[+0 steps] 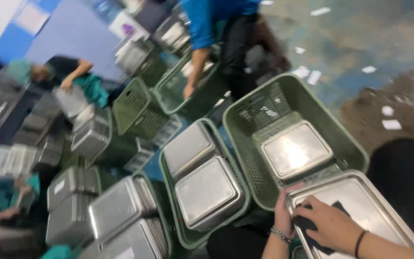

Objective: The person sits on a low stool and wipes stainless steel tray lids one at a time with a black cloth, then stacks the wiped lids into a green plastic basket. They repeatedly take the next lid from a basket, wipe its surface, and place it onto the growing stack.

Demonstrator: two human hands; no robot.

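Observation:
A shiny steel tray [367, 201] lies tilted across my lap at the lower right. My left hand [282, 211], with a bead bracelet at the wrist, grips the tray's left rim. My right hand [330, 224] presses a dark cloth [307, 225] flat on the tray's inside, fingers spread over it. Just beyond the tray stands a green plastic basket [250, 144] holding one steel tray [295, 152] at its bottom.
A second green basket [168, 182] to the left holds two stacks of steel trays [206, 192]. More stacked trays [116, 206] and green baskets [137, 112] fill the left. A person in a blue shirt [202, 24] bends over a far basket; another person's arm [75, 72] shows at upper left. Paper scraps litter the floor [389, 57].

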